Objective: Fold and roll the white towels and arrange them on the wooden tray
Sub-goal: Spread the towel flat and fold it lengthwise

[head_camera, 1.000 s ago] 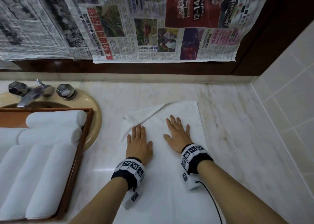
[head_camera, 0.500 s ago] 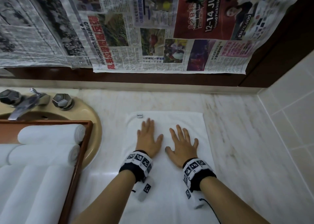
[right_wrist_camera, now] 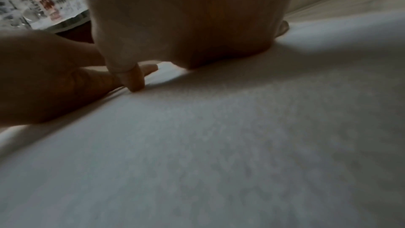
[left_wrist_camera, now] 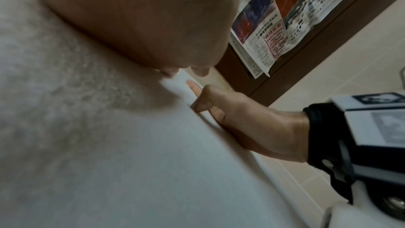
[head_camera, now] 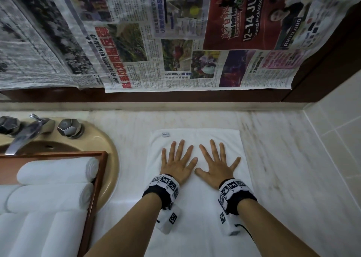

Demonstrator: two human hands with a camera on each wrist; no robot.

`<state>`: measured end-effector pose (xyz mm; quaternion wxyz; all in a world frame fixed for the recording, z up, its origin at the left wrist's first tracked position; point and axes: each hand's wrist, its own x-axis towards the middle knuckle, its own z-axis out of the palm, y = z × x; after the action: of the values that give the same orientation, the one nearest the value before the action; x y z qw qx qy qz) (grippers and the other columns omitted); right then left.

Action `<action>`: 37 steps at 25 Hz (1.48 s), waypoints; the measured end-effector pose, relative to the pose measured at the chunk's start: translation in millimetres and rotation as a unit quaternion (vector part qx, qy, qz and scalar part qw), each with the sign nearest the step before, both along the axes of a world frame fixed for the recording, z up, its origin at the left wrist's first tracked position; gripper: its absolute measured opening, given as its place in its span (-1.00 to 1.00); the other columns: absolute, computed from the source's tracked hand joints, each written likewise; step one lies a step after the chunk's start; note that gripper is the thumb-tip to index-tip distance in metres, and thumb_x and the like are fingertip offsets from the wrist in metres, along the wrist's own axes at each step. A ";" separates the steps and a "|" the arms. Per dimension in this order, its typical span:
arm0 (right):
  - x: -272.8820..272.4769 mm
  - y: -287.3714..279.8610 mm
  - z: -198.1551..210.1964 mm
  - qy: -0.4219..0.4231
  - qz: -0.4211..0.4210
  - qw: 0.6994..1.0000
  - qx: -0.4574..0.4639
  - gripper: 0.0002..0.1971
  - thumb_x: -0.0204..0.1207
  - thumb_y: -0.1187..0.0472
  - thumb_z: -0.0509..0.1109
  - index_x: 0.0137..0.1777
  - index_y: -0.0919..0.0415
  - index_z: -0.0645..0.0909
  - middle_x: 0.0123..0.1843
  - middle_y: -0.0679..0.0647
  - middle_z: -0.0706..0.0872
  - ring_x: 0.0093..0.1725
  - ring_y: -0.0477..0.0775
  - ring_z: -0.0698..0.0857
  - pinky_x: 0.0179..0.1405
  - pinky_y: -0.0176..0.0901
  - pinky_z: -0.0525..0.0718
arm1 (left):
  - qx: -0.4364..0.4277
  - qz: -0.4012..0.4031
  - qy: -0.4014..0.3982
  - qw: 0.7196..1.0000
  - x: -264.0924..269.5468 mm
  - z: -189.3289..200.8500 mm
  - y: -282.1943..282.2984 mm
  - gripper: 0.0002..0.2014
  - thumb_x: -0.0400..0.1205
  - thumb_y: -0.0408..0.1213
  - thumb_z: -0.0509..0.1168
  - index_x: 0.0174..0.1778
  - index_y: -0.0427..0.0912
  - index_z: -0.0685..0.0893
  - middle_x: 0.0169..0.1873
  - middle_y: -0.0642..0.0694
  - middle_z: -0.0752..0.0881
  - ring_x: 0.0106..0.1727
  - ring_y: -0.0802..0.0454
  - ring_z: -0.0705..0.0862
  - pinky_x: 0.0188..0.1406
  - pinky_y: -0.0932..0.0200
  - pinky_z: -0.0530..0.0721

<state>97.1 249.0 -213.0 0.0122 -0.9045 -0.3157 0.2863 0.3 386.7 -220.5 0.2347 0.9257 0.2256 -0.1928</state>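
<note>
A white towel lies folded lengthwise on the marble counter, its far edge square and a small label near the far left corner. My left hand and right hand press flat on its far half, side by side, fingers spread. The left wrist view shows my right hand flat on the cloth; the right wrist view shows my left hand flat on the towel. A wooden tray at the left holds several rolled white towels.
The tray sits across a beige sink with a chrome tap and handle. Newspaper sheets hang on the dark back wall. Pale tiles close the right side. Bare marble lies right of the towel.
The towel's raised far-left corner has been laid flat, leaving a square far edge. Both hands slid forward over the cloth and spread their fingers.
</note>
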 end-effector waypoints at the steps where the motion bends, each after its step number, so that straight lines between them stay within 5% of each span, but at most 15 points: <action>1: 1.4 -2.1 -0.2 0.006 -0.009 1.000 -0.003 -0.17 0.48 -0.47 0.06 0.58 -0.45 -0.40 0.59 -0.25 -0.62 0.57 -0.02 -0.61 0.35 0.70 -0.43 | 0.003 0.000 -0.003 1.000 -1.9 -0.9 2.3 -0.43 0.71 0.26 -0.32 0.63 0.34 -0.30 0.58 0.22 -0.49 0.60 0.11 -0.54 0.54 -0.16 -0.54; 7: 36.2 -34.4 7.0 0.024 -0.087 0.996 -0.027 -0.18 0.44 -0.59 -0.16 0.56 -0.40 -0.50 0.59 -0.25 -0.62 0.58 -0.10 -0.58 0.38 0.66 -0.45 | 0.053 0.095 0.014 0.994 -20.7 -3.6 47.6 -0.45 0.75 0.16 -0.31 0.65 0.27 -0.35 0.62 0.13 -0.48 0.63 0.01 -0.49 0.60 -0.19 -0.44; 12: 31.7 -15.3 15.2 -0.016 -0.101 0.995 -0.013 -0.12 0.60 -0.38 -0.06 0.67 0.07 -0.42 0.65 -0.01 -0.57 0.64 0.02 -0.49 0.44 0.56 -0.48 | 0.107 0.148 0.054 0.982 -11.3 11.7 43.3 -0.38 0.75 0.12 -0.29 0.64 0.06 -0.43 0.58 0.00 -0.56 0.59 -0.12 -0.57 0.57 -0.29 -0.46; 17: 21.2 19.5 6.0 0.025 0.126 0.990 0.053 -0.34 0.74 -0.14 -0.10 0.69 -0.03 -0.37 0.67 -0.15 -0.48 0.65 -0.05 -0.44 0.58 0.37 -0.40 | -0.013 0.025 -0.007 1.000 25.6 16.7 -7.8 -0.45 0.79 0.05 -0.26 0.68 0.12 -0.32 0.64 0.08 -0.43 0.64 0.00 -0.46 0.55 -0.11 -0.47; 22: 61.8 3.2 -0.9 0.000 0.088 0.996 0.033 -0.33 0.71 -0.19 -0.11 0.68 -0.10 -0.38 0.65 -0.22 -0.50 0.64 -0.10 -0.46 0.60 0.23 -0.42 | 0.023 0.050 0.009 0.998 16.6 4.4 21.1 -0.49 0.78 0.08 -0.27 0.66 0.31 -0.25 0.64 0.17 -0.41 0.64 0.07 -0.45 0.59 -0.09 -0.47; 28: 80.4 -9.5 -5.0 -0.002 0.060 0.998 0.025 -0.32 0.71 -0.21 -0.14 0.67 -0.11 -0.43 0.63 -0.21 -0.55 0.62 -0.12 -0.50 0.59 0.19 -0.46 | 0.051 0.080 0.004 0.995 10.3 -1.5 40.6 -0.47 0.76 0.10 -0.30 0.66 0.28 -0.29 0.64 0.17 -0.41 0.64 0.10 -0.46 0.61 -0.11 -0.43; 37: 93.9 -33.8 1.1 -0.014 -0.025 0.999 -0.032 -0.34 0.72 -0.17 -0.27 0.66 0.06 -0.48 0.63 -0.12 -0.58 0.63 -0.03 -0.50 0.54 0.42 -0.44 | 0.068 0.158 0.035 0.985 -4.9 -3.3 56.3 -0.41 0.75 0.15 -0.33 0.62 0.17 -0.47 0.60 0.13 -0.52 0.63 -0.01 -0.48 0.60 -0.23 -0.41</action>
<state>191.0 215.3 -211.9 -0.0136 -0.9161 -0.2837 0.2828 -4.6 443.0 -223.8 0.1906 0.8849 0.3893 -0.1704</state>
